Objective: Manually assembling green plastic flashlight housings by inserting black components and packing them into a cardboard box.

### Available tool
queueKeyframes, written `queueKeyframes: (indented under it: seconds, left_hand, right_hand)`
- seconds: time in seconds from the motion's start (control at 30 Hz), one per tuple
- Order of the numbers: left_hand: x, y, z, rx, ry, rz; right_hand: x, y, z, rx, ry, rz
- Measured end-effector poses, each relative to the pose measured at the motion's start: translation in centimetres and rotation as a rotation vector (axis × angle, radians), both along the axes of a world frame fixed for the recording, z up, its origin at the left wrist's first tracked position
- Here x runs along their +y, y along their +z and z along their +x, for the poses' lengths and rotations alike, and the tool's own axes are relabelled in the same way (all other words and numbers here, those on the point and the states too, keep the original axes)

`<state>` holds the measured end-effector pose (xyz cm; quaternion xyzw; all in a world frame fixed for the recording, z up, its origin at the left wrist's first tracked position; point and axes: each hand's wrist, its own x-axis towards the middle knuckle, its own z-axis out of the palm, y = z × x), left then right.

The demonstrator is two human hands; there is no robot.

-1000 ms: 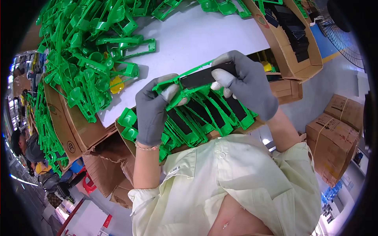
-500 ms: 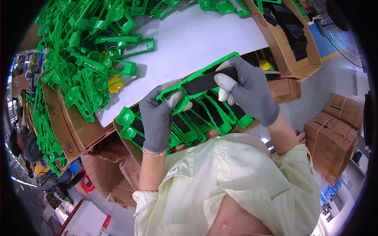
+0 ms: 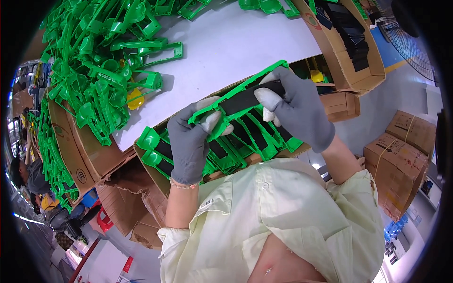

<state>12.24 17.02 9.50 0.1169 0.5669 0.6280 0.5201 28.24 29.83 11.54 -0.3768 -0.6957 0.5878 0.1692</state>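
Observation:
Both my hands wear grey gloves with white fingertips. My left hand (image 3: 191,134) is closed on the near-left end of a green plastic frame (image 3: 250,81). In that frame's long opening lies a flat black panel (image 3: 243,100). My right hand (image 3: 299,106) grips the far-right end, its thumb pressed on the black panel and its fingers behind the frame. Whether the panel is fully seated I cannot tell. Just below, an open carton holds several similar green frames with black panels (image 3: 219,150).
A big heap of green plastic parts (image 3: 101,61) covers the left of the white table (image 3: 226,40), with a yellow part (image 3: 135,99) among them. At the right stands a carton of black panels (image 3: 351,40). Taped boxes (image 3: 396,165) and a fan (image 3: 408,37) are beyond.
Hardly anything differs. My right thumb has shifted very slightly left along the black panel, and the frame is held in nearly the same place.

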Motion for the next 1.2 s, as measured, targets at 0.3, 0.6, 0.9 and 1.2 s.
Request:
queueKeyframes:
  seconds: [0.3,0.6,0.9,1.2]
  left_hand:
    - [-1.2,0.2,0.8,0.097,-0.039,-0.039]
    - [-4.8,1.2,0.4,0.220,-0.150,-0.114]
    - [-8.1,4.7,-5.0,0.517,-0.222,-0.433]
    - [-8.0,1.9,-10.2,1.392,-0.437,-0.776]
  right_hand:
    - [-0.4,-1.0,1.0,-0.304,-0.009,0.811]
    - [-1.5,-3.0,1.7,-0.092,0.318,0.098]
    - [-0.1,-1.5,2.3,-0.065,0.297,0.299]
    - [21.4,-4.9,9.7,-0.602,-0.087,0.969]
